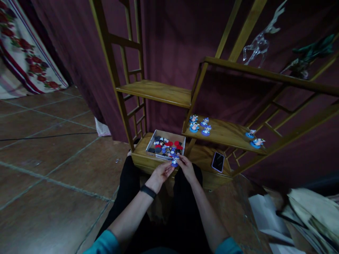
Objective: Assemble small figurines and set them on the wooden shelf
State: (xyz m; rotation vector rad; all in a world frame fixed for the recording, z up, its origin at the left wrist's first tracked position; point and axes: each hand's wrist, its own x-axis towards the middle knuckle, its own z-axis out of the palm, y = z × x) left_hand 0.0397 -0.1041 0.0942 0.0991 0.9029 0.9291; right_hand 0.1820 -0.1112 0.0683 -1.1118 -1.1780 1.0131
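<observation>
A small figurine (174,162) with a purple base and a white and purple body is between my hands, in front of the box. My left hand (162,171) supports it from the left with its fingertips. From the other side, the fingers of my right hand (186,168) pinch it. Right behind them sits a shallow cardboard box (169,134) on the low shelf. Inside lies a jumble of figurines and round bases in red, black, white and purple. Several blue-based and purple-based figurines (206,130) stand on the middle shelf to the right.
Two more blue-based figurines (257,143) stand at the right end of the middle shelf (225,133). A phone (218,162) lies on the lower shelf. A clear deer ornament (258,45) stands higher up. White packaging (268,213) lies on the floor at right.
</observation>
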